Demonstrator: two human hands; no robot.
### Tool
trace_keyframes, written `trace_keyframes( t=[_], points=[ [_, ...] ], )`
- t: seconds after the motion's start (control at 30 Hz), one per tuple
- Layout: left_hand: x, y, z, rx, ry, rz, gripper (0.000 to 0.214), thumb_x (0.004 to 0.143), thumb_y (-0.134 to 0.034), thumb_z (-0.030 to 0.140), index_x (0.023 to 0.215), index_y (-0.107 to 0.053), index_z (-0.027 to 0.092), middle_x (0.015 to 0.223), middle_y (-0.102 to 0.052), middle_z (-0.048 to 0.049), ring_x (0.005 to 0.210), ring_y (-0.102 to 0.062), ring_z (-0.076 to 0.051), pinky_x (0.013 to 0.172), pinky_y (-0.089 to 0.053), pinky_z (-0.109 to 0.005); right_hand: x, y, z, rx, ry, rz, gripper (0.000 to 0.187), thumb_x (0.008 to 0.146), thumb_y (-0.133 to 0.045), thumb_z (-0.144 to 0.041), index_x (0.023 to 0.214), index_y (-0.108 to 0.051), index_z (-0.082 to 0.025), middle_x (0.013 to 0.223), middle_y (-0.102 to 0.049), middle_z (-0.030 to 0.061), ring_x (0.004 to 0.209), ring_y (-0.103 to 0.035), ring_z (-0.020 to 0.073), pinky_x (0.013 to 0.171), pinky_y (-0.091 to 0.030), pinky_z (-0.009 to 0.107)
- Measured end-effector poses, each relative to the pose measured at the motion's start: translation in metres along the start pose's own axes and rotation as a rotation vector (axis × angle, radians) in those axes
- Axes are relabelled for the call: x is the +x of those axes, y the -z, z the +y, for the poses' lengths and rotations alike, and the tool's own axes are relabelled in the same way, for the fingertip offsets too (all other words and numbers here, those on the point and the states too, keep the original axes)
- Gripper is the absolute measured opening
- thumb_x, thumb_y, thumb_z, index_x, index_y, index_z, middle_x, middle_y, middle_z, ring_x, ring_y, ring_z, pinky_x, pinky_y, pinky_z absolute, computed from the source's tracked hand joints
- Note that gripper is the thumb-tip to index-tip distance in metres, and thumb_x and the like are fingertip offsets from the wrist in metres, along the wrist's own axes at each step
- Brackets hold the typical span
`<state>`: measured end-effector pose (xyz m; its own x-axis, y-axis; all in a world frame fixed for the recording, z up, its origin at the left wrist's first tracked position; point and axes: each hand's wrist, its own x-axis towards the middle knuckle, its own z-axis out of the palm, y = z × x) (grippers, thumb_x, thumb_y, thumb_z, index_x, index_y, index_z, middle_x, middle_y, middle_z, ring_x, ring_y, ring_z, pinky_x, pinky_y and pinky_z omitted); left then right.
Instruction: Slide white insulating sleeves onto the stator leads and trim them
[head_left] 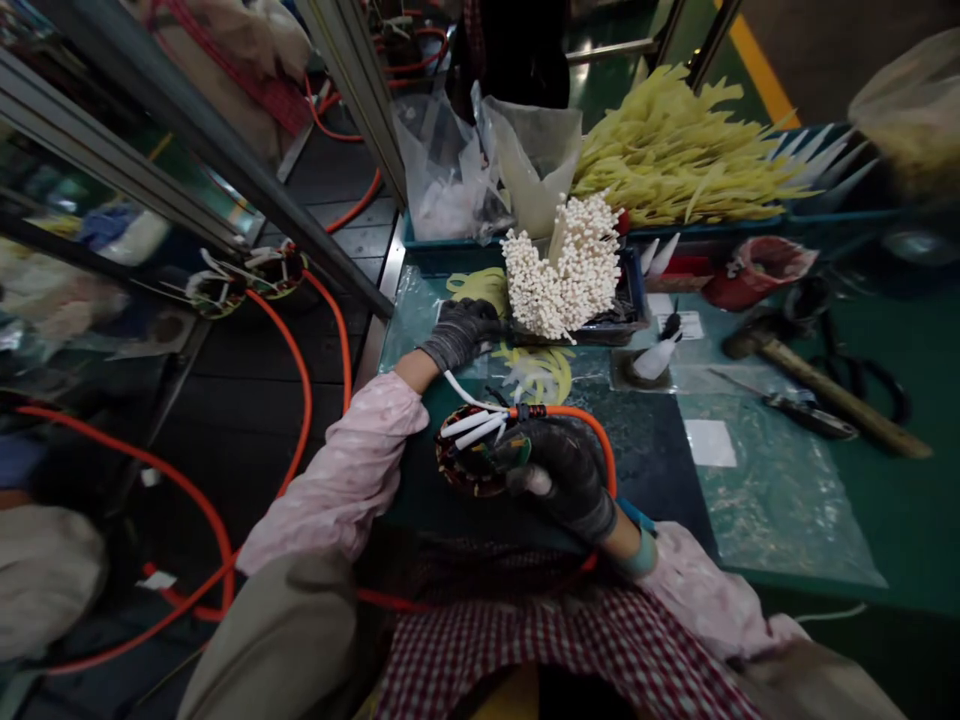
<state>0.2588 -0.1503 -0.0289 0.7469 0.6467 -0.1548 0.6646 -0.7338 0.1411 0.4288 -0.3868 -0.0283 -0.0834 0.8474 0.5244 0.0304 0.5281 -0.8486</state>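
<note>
My right hand (564,474), in a dark glove, is closed around a round wound coil part (474,462) with an orange cable (594,432) and several white sleeved leads (474,428) sticking out of it. My left hand (463,330), also gloved, reaches forward to the near left edge of a dark tray (631,300) holding a thick bundle of white tubes (564,266). Its fingers are curled, and a white sleeve runs from under the hand toward the coil. Yellow rings (537,372) lie on the mat between the hands.
A big heap of yellow sleeves (675,152) and clear plastic bags (480,160) stand at the back. A wooden-handled hammer (817,378), a hand tool (802,410) and a red bag (757,268) lie to the right. More coils with orange cables (247,278) lie on the dark surface to the left.
</note>
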Motion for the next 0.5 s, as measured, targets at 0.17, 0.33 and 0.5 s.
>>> trace_keyframes(
  t=[0.17, 0.33, 0.5],
  points=[
    [0.004, 0.000, -0.005, 0.044, -0.022, -0.028, 0.036, 0.102, -0.073, 0.024, 0.135, -0.088, 0.024, 0.167, -0.067, -0.0205, 0.152, -0.058, -0.046, 0.121, -0.042, -0.065, 0.002, 0.001, -0.002, -0.038, -0.003, 0.019, 0.015, 0.114, -0.075, -0.037, 0.121, -0.086, -0.030, 0.093, -0.090, 0.0013, 0.081, -0.087, 0.0233, 0.081, -0.075, 0.035],
    [0.017, 0.001, -0.005, 0.053, -0.098, -0.052, 0.034, 0.094, -0.078, 0.015, 0.124, -0.091, 0.026, 0.162, -0.074, -0.0140, 0.151, -0.061, -0.040, 0.126, -0.043, -0.060, 0.001, 0.000, -0.002, -0.083, 0.032, 0.045, 0.016, 0.114, -0.076, -0.039, 0.123, -0.086, -0.031, 0.103, -0.093, 0.0024, 0.091, -0.090, 0.0239, 0.087, -0.075, 0.035],
    [-0.006, -0.006, -0.008, 0.028, -0.125, 0.072, 0.034, 0.110, -0.059, 0.013, 0.115, -0.090, 0.024, 0.136, -0.086, -0.0053, 0.137, -0.072, -0.025, 0.128, -0.046, -0.046, -0.001, 0.001, -0.006, -0.047, -0.096, 0.107, 0.019, 0.116, -0.072, -0.044, 0.121, -0.087, -0.034, 0.112, -0.093, 0.0016, 0.105, -0.090, 0.0273, 0.099, -0.076, 0.044]
  ],
)
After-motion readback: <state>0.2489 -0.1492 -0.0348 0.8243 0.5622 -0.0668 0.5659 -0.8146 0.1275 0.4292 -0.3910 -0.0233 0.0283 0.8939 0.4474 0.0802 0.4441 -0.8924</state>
